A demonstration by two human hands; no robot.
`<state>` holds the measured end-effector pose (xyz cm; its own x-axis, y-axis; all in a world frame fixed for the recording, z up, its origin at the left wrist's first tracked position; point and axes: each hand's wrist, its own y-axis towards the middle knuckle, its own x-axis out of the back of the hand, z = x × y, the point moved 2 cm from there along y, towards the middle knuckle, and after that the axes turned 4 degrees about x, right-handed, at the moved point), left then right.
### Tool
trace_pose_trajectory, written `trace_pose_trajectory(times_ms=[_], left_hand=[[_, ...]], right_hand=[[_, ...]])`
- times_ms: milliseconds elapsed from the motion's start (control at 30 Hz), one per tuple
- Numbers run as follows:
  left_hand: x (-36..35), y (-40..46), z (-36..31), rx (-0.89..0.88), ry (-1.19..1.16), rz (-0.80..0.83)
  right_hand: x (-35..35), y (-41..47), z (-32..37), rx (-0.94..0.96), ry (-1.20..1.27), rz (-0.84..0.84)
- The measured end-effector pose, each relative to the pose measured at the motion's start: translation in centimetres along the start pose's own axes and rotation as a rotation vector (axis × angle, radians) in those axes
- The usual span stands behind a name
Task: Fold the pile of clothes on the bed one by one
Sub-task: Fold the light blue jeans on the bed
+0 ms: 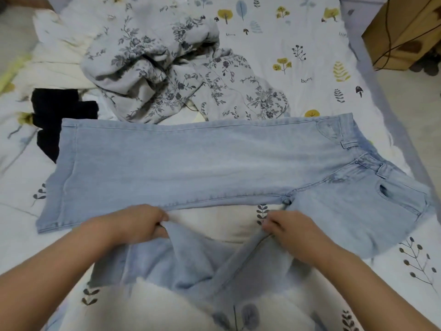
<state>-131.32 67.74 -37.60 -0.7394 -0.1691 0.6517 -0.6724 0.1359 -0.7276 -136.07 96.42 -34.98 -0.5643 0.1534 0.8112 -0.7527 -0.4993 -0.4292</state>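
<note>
Nearest me, my left hand and right hand each pinched the crumpled near leg of the pale blue denim jeans, fingers curled into the cloth. The far leg lay flat across the white bedsheet printed with leaves and small trees, waistband toward the right. Beyond it sat a rumpled grey floral garment, with a black garment and cream fabric at the left. A brown cardboard box stood far right.
</note>
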Motion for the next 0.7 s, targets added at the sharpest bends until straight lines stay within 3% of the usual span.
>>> trace_pose_trajectory(times_ms=[100,200,300,367,433,533,600,700], left_hand=[[0.1,-1.2,4.9,0.254,0.018,0.060],[-2.0,-1.6,7.0,0.430,0.152,-0.102],[-4.5,-1.8,5.6,0.258,0.141,-0.258],[-6.2,-2.1,4.5,0.190,0.024,-0.179],[-7.8,-2.1,4.4,0.173,0.112,-0.163],[-9.1,-1.9,5.5,0.101,0.208,-0.330],[-7.4,-2.9,5.8,0.026,-0.022,-0.293],[-2.7,-4.8,8.4,0.128,-0.442,-0.143]], right_hand=[[1.8,1.7,-0.7,-0.098,0.176,-0.244],[1.1,3.8,-0.7,-0.174,0.090,-0.312],[-1.2,5.3,-0.6,-0.209,-0.041,-0.046],[-2.4,5.6,-0.6,-0.209,-0.137,0.079],[-3.1,5.7,-0.6,-0.167,-0.203,0.047],[-3.2,5.1,-0.5,-0.153,-0.164,-0.004],[-2.4,4.7,-0.4,-0.139,-0.147,-0.024],[0.2,4.5,-0.7,-0.140,-0.107,-0.062]])
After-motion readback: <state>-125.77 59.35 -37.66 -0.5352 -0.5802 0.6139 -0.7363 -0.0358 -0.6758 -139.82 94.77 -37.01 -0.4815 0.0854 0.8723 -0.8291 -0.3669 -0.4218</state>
